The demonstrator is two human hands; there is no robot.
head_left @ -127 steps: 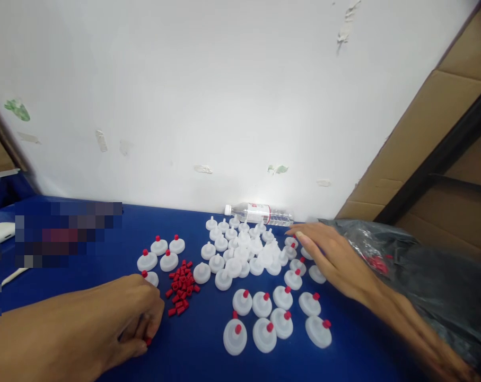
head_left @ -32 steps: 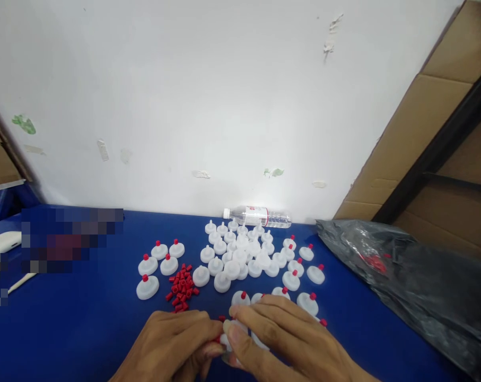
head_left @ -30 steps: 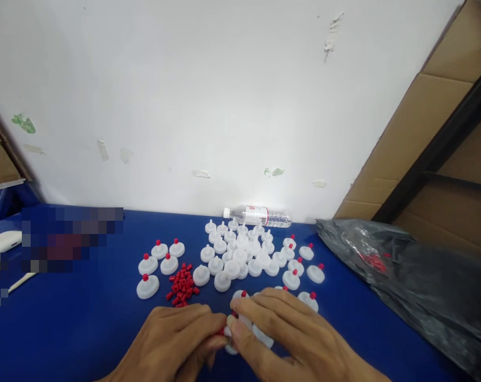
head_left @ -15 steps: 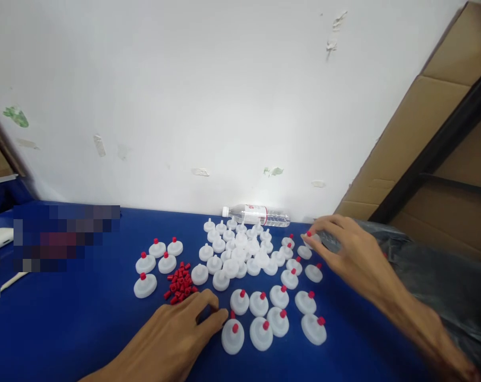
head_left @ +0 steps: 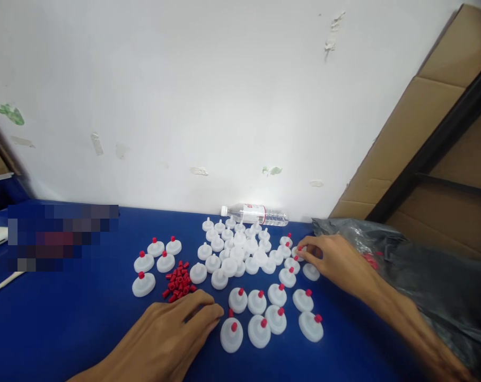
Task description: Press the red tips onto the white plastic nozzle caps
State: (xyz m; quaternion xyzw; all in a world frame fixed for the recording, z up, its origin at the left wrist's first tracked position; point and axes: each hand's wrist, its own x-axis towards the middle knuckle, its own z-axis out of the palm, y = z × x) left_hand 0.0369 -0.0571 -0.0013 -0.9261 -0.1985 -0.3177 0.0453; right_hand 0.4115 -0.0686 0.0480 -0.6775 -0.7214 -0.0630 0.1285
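My right hand [head_left: 331, 262] pinches the red tip of a white disc [head_left: 297, 253] at the right of the group; fingers partly hide the disc. Another white disc [head_left: 311, 271] lies just under that hand. Palm down at the front, my left hand [head_left: 166, 331] has its fingers loosely bent and slightly apart, with nothing visible in them. Close to its fingertips lie a loose red cap [head_left: 230, 312] and a red-capped white disc [head_left: 231, 335]. Behind it is a pile of small red caps [head_left: 179, 281]. White discs with bare nozzles [head_left: 238, 252] crowd the middle.
A clear plastic bottle [head_left: 256, 214] lies against the white wall [head_left: 224, 95]. Five-sided grouping aside, several red-capped discs [head_left: 143, 285] sit left of the cap pile. Dark plastic bagging [head_left: 419, 276] and cardboard [head_left: 407, 127] border the blue table [head_left: 85, 318] on the right.
My right hand has come down and left, nearer to me, and its fingertips are now at a lower spot among the discs. My left hand has barely shifted.
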